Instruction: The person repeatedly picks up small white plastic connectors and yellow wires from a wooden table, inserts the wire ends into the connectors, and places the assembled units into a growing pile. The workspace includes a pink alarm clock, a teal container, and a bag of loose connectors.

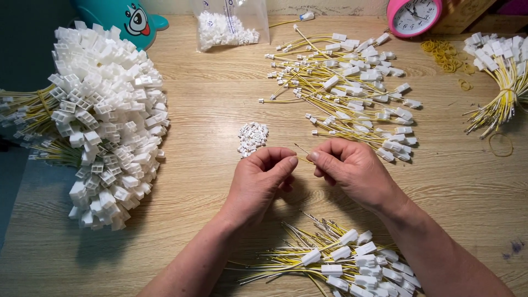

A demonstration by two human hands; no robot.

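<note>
Above desk (209, 110), both hands (305, 173) pinch thin yellow wire (301, 149).

A clear plastic bag (230, 23) stands at the far edge of the table (220, 99), left of the pink clock. It holds small white connector housings (225, 34), and a white label strip (230, 16) runs down its front.

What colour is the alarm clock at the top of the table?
Pink, with a white face; the head view shows the clock.

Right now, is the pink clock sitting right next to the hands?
No, the pink clock stands at the table's far edge, well beyond the hands, with a heap of yellow wires between.
</note>
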